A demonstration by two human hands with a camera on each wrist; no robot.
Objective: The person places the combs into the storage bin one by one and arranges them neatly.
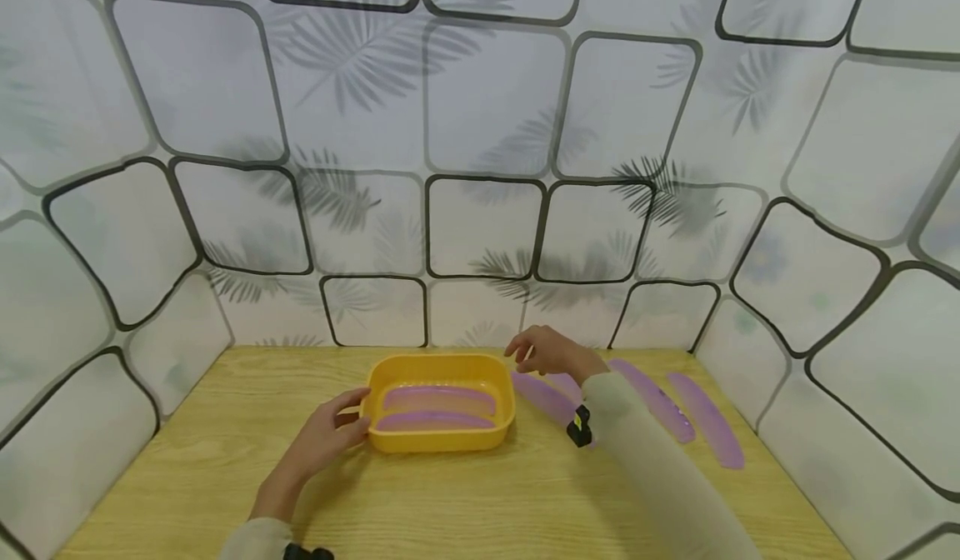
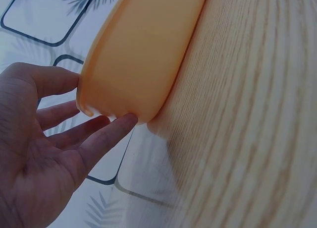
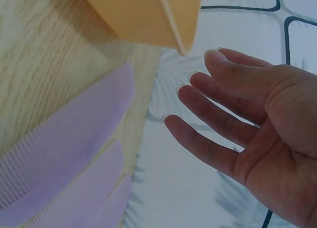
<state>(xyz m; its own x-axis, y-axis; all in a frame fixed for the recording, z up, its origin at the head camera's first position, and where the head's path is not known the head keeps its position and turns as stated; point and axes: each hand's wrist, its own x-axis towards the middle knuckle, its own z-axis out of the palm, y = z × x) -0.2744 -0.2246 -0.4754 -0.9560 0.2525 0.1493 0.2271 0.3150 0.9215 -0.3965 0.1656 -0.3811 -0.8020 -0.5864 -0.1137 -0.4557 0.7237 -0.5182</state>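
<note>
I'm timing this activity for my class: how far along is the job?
Looks done: two curved purple plastic combs lie inside the yellow rectangular plastic tray. In hand: the person's left hand holds the tray's end; the right hand, empty, hovers near the opposite end. Apparently remaining: at least four similar combs on the wood-grain table.

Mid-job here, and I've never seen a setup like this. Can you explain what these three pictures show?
No machine here: these are a person's bare left hand and right hand. The wide picture comes from a camera worn on the head, looking forward and down. The other two are taken from the wrists, each showing that hand's work. On the wood-grained table stands a yellow basin; two purple combs appear to lie inside. More purple combs lie to its right. The left hand holds the basin by its left end. The right hand holds nothing; it is near the basin's right end and the loose combs.
</note>
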